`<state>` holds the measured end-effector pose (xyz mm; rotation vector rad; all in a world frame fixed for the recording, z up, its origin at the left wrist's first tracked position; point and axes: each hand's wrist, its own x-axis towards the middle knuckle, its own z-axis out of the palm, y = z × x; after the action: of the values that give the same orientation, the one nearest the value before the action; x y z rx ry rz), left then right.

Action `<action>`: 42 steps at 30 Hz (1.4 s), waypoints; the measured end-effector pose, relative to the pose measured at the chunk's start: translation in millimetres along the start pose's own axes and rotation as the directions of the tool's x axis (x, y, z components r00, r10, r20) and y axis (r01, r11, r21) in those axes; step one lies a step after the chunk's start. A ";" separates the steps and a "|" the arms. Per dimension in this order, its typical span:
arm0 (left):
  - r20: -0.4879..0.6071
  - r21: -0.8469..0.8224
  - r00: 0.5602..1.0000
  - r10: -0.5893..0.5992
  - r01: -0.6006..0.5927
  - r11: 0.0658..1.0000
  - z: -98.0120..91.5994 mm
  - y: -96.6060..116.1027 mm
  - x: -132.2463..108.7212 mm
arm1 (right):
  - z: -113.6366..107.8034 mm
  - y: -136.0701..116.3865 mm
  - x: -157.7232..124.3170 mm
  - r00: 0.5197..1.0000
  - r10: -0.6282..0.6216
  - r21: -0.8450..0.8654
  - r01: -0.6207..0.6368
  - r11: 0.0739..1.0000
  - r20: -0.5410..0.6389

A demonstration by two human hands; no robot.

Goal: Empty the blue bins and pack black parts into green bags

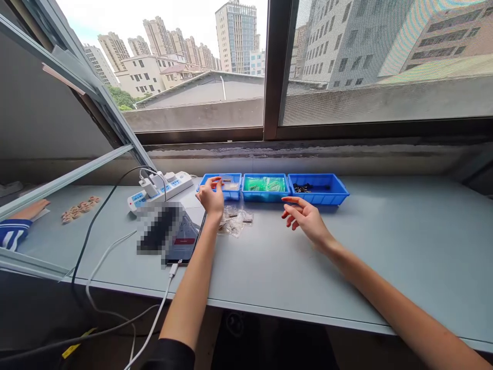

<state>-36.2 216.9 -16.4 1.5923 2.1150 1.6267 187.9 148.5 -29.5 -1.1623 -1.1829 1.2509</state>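
Daylight comes through a window (pixel 279 67) of two visible panes across the upper half of the frame, with tower blocks (pixel 236 38) outside and a fine mesh over the right pane; below it runs a smooth, grey-blue desk (pixel 385 246). At far left, beyond a slanting metal frame (pixel 88 160), one co-worker's hand (pixel 33 209) in a striped blue sleeve (pixel 15 234) lies near a heap of small tan pieces (pixel 79 209), too many to count. One black cable (pixel 92 226) curves up left of centre toward one white power strip (pixel 176 184) with blue socket panels; two white plugs show in it. Before the strip lies one flat tablet (pixel 185 241), partly blurred, with a white cord (pixel 169 280) at its near edge. Three blue plastic bins stand in a row at centre. The left hand (pixel 211 199) is at the left bin (pixel 233 196), its fingers curled and thumb near the index; whether they grip anything I cannot tell. Thin clear packaging (pixel 231 186) lies in that bin; the middle bin (pixel 265 197) holds two bundles of glossy green packets (pixel 265 184); crinkled clear bags (pixel 236 221), overlapping beyond counting, lie on the desk just before these two. Right of centre, the right hand (pixel 308 221) hovers with fingers loosely bent and parted, near the right bin (pixel 323 199), whose small dark pieces (pixel 302 188) gather at its left end.
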 end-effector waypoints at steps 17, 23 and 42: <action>0.213 0.175 0.924 0.318 -0.357 0.918 3.9 12.2 -13.1 | 1.8 -1.1 -1.0 0.999 0.029 0.014 -0.029 0.999 0.015; 0.571 0.147 0.781 0.255 -0.403 0.903 -10.8 31.8 -25.7 | 2.5 0.5 0.6 1.000 -0.003 0.008 0.003 1.000 0.011; 0.808 -0.169 0.459 0.369 -0.420 0.892 5.1 46.2 -59.4 | -2.5 3.4 1.7 0.994 -0.103 -0.102 0.100 0.990 -0.024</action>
<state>26.2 174.6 -15.4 2.3499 1.3126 0.5412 190.2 150.3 -33.0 -1.1749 -1.2798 1.1050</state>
